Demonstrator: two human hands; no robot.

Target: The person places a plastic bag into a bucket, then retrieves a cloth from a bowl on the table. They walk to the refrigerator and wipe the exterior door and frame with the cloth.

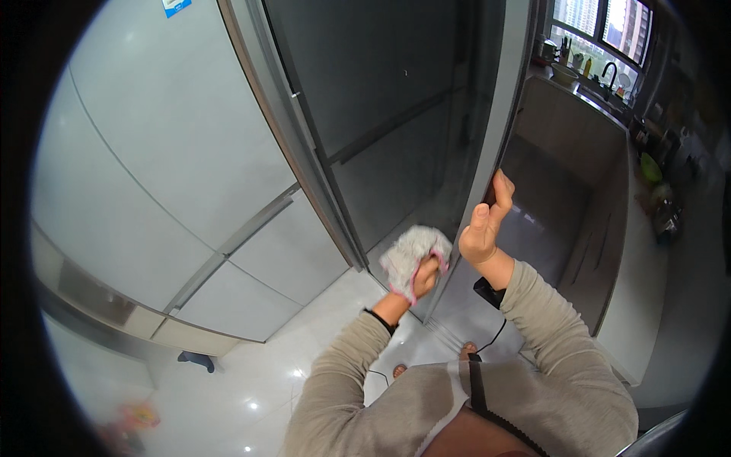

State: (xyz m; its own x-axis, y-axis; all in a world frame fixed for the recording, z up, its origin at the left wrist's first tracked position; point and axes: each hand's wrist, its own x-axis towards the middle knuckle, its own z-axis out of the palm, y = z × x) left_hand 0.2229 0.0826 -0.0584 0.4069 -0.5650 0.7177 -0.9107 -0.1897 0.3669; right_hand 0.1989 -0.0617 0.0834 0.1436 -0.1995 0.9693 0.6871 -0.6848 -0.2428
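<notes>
A dark glass sliding door (394, 125) stands upright before me. My left hand (426, 277) holds a fluffy white cloth with pink edging (414, 248) against the lower part of the glass. The cloth covers most of my fingers. At the door's free edge, my right hand (484, 237) grips the grey metal door frame (492, 114). Its thumb and one finger show on the kitchen side, while the other fingers are partly hidden.
White cabinet fronts (188, 114) rise on the left. Floor tracks (448, 334) run under the door. Beyond the opening, a kitchen counter (634, 274) curves past a black faucet (610, 74). A dark cable (495, 337) hangs by my right arm. A dark object (197, 361) lies beside the cabinet base.
</notes>
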